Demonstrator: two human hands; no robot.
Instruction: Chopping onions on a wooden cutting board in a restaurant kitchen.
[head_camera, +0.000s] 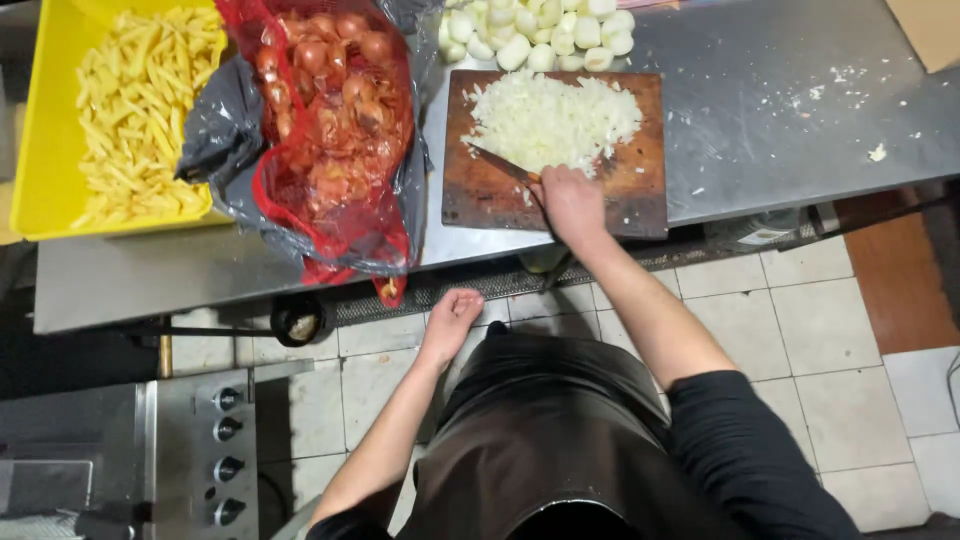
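Note:
A brown wooden cutting board (480, 190) lies on the steel counter with a heap of chopped white onion (550, 118) on it. My right hand (572, 203) rests at the board's near edge, closed around the handle of a knife (500, 163) whose blade points left toward the heap. My left hand (452, 316) hangs below the counter's front edge over the tiled floor, fingers loosely curled, holding nothing. Several peeled whole onions (540, 35) lie just behind the board.
A red mesh sack of unpeeled onions (335, 110) sits on a grey plastic bag (215, 135) left of the board. Further left stands a yellow tub of raw potato sticks (135, 110). A steel appliance with knobs (225, 460) stands at lower left.

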